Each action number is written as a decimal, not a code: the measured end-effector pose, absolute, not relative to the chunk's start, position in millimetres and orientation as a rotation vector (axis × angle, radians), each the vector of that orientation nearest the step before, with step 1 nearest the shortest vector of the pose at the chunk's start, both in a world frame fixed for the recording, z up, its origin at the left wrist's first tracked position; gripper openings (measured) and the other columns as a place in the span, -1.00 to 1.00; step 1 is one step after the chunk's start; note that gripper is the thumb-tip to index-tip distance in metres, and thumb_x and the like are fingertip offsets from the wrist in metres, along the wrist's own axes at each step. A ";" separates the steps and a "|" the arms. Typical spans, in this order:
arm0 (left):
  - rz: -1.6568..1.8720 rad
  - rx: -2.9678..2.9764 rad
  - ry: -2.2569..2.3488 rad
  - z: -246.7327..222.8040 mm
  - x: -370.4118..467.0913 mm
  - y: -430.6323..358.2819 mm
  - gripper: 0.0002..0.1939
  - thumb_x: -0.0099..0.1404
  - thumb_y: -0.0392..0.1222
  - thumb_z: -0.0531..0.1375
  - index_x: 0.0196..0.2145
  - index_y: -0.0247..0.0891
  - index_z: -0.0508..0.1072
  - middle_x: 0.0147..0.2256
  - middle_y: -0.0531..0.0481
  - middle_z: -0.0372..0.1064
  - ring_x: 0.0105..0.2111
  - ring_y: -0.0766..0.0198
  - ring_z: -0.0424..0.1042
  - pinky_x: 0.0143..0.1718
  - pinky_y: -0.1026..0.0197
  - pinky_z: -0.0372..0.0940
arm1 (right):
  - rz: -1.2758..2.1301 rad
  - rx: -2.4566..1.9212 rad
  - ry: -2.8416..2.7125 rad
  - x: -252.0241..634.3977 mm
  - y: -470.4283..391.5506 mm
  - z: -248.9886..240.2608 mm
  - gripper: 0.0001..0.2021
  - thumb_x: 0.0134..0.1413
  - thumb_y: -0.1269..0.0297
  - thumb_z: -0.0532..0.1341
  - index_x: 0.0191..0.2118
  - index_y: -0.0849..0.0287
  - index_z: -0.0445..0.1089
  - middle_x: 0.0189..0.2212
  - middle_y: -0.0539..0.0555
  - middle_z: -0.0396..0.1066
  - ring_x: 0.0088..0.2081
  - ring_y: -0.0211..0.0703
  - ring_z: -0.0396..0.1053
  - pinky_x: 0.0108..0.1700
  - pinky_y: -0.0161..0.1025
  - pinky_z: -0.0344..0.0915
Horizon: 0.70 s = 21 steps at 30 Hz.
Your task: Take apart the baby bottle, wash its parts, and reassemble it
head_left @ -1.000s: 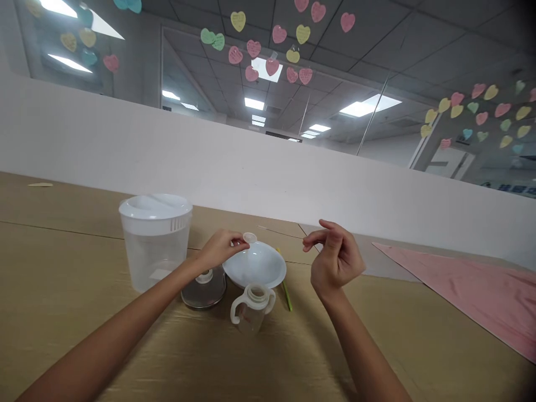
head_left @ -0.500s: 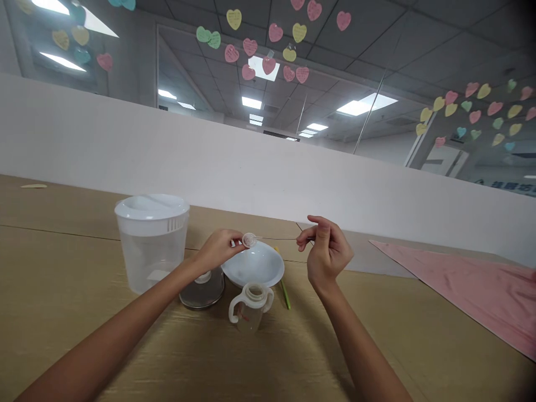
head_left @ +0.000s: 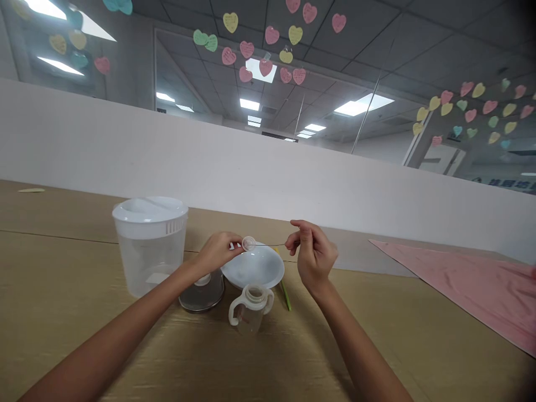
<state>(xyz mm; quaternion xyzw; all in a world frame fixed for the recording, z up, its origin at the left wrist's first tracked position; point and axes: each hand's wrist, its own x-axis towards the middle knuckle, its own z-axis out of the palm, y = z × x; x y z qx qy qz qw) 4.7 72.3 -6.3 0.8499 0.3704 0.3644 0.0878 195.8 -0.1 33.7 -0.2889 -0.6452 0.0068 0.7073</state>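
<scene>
The left hand [head_left: 220,249] had thumb and fingertips closed on a small round cap [head_left: 248,243], held over the rim of the white bowl [head_left: 253,268]. The right hand [head_left: 315,255], partly curled with one finger extended, gripped a thin rod [head_left: 272,245] that reached the cap; whether it passed inside could not be told. The two-handled bottle [head_left: 252,309] stood upright and uncapped on the counter [head_left: 201,357], nearer than the bowl.

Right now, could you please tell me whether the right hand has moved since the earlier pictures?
Yes, the right hand has moved to the left: its fingertips are now closer to the bowl's right rim.
</scene>
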 end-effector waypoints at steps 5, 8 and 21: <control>1.110 2.401 0.981 -8.7 5.3 71.9 -0.75 0.23 -0.08 0.06 -0.29 -0.29 0.43 -0.29 -0.04 0.43 -0.33 0.26 0.36 -0.33 0.30 0.22 | -0.032 -0.675 -1.581 197.7 -1.9 33.1 -0.76 0.19 0.19 0.01 -0.32 0.16 0.36 -0.67 -0.07 0.28 -0.68 -0.38 0.19 -0.63 -0.38 0.17; 1.090 2.321 0.891 -11.4 6.2 72.5 -0.76 0.23 -0.09 0.05 -0.28 -0.29 0.39 -0.32 -0.01 0.42 -0.36 0.29 0.36 -0.35 0.30 0.23 | 0.081 -0.663 -1.574 198.5 -2.1 35.6 -0.74 0.20 0.16 -0.02 -0.28 0.17 0.33 -0.64 -0.06 0.29 -0.65 -0.35 0.21 -0.61 -0.36 0.19; 1.091 2.225 0.822 -11.9 22.5 61.2 -0.81 0.16 -0.11 0.13 -0.39 -0.28 0.45 -0.37 0.04 0.45 -0.33 0.28 0.38 -0.25 0.30 0.21 | 0.352 -0.653 -1.575 202.2 5.2 36.6 -0.71 0.21 0.11 -0.07 -0.20 0.17 0.27 -0.57 -0.03 0.29 -0.57 -0.32 0.25 -0.58 -0.36 0.23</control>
